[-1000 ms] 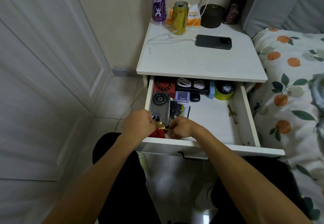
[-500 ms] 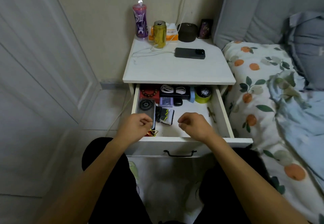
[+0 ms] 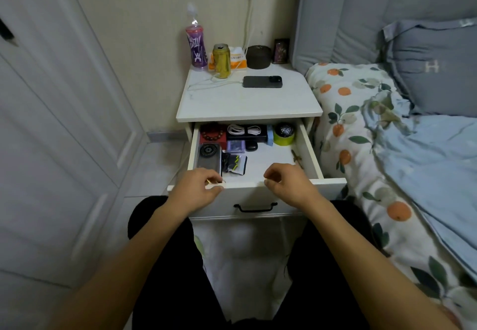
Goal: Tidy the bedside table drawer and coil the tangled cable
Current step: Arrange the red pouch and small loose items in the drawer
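drawer (image 3: 307,146) open and sorted, white cable (image 3: 244,130) coiled at back; my left hand (image 3: 198,187) pinches its front edge, right hand (image 3: 287,184) loosely curled, empty; closing remains.

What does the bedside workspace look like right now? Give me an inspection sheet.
Surface: white bedside table top, drawer pulled open.
Job's things: coiled white cable on a black box at the drawer's back.
Clutter: dark prayer beads, grey phone-like device, lime-green tape roll, gold drink can, black smartphone.
Grippers: left hand on the drawer's front edge, something small and gold at its fingertips; right hand loosely curled, empty.
Cables: white charging lead to the smartphone.
Surroundings: orange-print bedding, white cupboard door.
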Action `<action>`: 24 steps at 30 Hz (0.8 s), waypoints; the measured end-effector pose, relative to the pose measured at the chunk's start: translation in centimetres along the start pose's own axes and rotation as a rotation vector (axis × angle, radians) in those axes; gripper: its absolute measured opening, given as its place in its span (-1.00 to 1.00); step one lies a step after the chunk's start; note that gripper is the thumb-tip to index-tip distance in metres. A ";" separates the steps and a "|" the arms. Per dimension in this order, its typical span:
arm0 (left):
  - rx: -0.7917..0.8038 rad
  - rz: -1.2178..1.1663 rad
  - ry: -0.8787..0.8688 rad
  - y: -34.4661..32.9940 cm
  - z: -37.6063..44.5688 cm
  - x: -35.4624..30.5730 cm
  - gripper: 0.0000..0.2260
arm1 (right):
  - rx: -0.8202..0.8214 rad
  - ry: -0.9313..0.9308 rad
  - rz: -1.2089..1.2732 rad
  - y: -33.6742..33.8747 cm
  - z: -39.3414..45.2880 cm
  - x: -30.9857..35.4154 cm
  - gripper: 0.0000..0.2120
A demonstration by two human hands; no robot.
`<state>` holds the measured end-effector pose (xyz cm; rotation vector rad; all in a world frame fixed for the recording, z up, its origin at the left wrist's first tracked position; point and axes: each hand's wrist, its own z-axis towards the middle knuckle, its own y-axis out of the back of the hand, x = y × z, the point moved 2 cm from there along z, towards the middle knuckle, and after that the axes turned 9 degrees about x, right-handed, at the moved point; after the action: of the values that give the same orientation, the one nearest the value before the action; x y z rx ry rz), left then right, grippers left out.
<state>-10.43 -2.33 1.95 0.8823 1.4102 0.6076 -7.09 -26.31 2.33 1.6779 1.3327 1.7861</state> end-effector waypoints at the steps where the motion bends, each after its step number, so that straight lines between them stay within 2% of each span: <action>1: 0.011 0.049 0.003 -0.4 -0.1 0.3 -0.84 | -0.007 -0.002 -0.044 -0.4 -0.3 -0.2 -0.83; 6: -0.108 0.153 0.085 -1.7 0.3 1.2 -0.94 | 0.024 -0.027 -0.097 -2.8 -1.3 -0.8 -0.84; 10: -0.239 0.230 0.135 -1.7 0.0 1.2 -0.89 | -0.005 -0.023 -0.068 -3.7 -0.8 -0.3 -0.78; 12: -0.326 0.153 0.138 -1.8 -0.8 1.1 -0.93 | -0.018 -0.078 -0.031 -4.0 -0.4 -0.3 -0.73; 13: -0.350 -0.032 0.181 -1.9 -1.2 1.0 -0.94 | -0.018 -0.098 -0.019 -4.0 -0.3 -0.3 -0.69; 14: -0.349 -0.316 0.265 -1.8 -1.2 1.0 -0.93 | -0.016 -0.108 -0.010 -4.0 0.1 -0.4 -0.66; 16: -0.214 -1.032 0.469 -2.2 -0.9 0.8 -0.91 | -0.015 -0.108 0.001 -3.9 0.5 -0.6 -0.60; 17: -0.119 -1.307 0.544 -2.7 -0.6 0.8 -0.90 | -0.016 -0.100 0.000 -3.8 0.8 -0.6 -0.57; 18: -0.066 -1.474 0.581 -3.0 -0.4 0.9 -0.88 | -0.015 -0.094 0.001 -3.7 1.0 -0.6 -0.54; 20: -0.064 -1.668 0.567 -3.4 0.2 1.2 -0.87 | 0.002 -0.088 0.013 -3.6 1.4 -0.6 -0.50; 24: -0.121 -1.852 0.470 -3.5 1.9 1.0 -0.73 | 0.039 -0.038 0.050 -2.8 2.0 -0.4 -0.51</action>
<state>-8.96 -3.81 -1.59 -0.8616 1.8938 -0.5841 -6.09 -24.46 -0.49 1.7716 1.3290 1.7567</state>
